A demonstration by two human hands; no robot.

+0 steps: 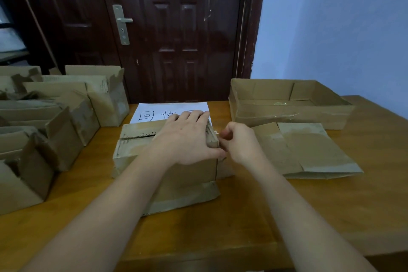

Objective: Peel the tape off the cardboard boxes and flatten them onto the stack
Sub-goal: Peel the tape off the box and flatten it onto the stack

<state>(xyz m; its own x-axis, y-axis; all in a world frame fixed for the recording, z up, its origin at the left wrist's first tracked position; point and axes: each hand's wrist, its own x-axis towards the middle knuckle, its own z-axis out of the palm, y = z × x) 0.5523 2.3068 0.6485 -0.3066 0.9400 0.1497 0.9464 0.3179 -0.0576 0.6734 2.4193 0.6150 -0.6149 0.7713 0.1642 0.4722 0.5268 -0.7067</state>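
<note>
Wooden table (331,216): closed cardboard box (141,150); open boxes (66,117), left; white sheet (154,109); shallow open box (287,115); flattened cardboard (309,152), right.

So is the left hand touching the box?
Touching. The head view shows the left hand lying flat on top of the box, fingers draped over its right edge.
</note>
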